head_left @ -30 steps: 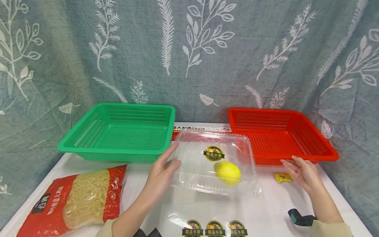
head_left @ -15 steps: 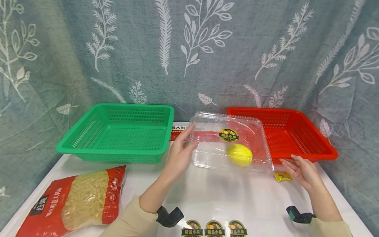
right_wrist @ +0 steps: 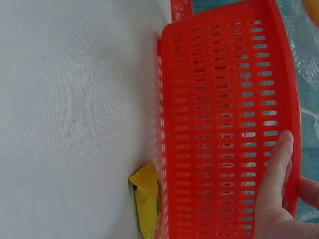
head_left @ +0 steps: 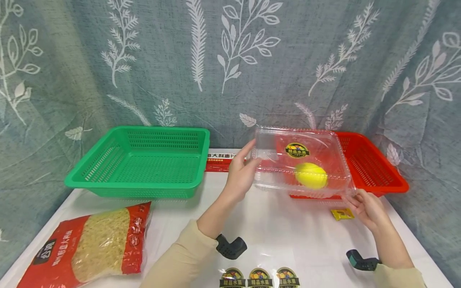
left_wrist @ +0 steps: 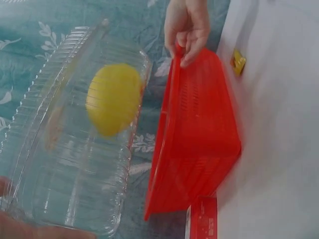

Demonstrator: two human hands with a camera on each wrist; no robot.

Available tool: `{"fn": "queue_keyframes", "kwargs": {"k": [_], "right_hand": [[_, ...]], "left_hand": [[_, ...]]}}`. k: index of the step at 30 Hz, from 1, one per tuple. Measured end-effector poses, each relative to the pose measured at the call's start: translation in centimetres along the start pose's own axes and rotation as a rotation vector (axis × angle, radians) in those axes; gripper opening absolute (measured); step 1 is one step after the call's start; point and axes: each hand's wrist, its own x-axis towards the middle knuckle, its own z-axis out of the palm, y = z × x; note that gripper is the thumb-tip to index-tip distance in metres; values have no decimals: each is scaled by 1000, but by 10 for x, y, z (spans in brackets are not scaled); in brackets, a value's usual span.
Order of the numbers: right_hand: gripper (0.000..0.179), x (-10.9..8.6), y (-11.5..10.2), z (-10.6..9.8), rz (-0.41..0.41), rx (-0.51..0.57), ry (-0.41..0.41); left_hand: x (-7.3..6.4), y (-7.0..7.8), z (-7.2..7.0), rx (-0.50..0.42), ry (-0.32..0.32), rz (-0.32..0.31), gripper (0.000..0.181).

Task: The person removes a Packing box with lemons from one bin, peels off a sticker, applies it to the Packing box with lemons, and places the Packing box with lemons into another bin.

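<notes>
My left hand (head_left: 240,176) grips the left side of a clear plastic clamshell container (head_left: 333,150), thumb toward me. Inside lies a yellow oval fruit (head_left: 311,175), near the container's right front; its exact kind is hard to tell. The container is in the air, tilted, above the left part of the red basket (head_left: 396,185). In the left wrist view, the container (left_wrist: 75,169) stands apart from the basket. My right hand (head_left: 369,208) holds the basket's front rim, its thumb and fingers on either side of the rim (right_wrist: 294,114) in the right wrist view.
A green basket (head_left: 137,185) stands at the back left. In front of it lies a bag of pasta (head_left: 102,244). A small yellow wrapped snack (head_left: 342,214) lies before the red basket. Between the baskets, a red and white pasta package (head_left: 217,162) lies at the back. Round fruit labels (head_left: 260,278) show at the front.
My left hand has lifted the clear container and carried it right and away from me, from the table's middle to over the red basket. My right hand has stayed at the basket's rim.
</notes>
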Motion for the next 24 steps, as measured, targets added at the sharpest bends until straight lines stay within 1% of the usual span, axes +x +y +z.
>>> {"fn": "queue_keyframes", "kwargs": {"k": [5, 11, 17, 21, 24], "right_hand": [[12, 0, 1, 1, -3, -23, -8], [12, 1, 1, 1, 14, 23, -5], [12, 2, 0, 2, 17, 11, 0], [10, 2, 0, 1, 5, 8, -12], [10, 2, 0, 0, 0, 6, -14]], "left_hand": [[13, -3, 15, -15, 16, -34, 51], [27, -7, 34, -26, 59, -20, 51], [39, -9, 51, -38, 115, -16, 51], [44, -13, 64, -21, 148, -2, 51], [46, -15, 73, -11, 155, -3, 51]]}}
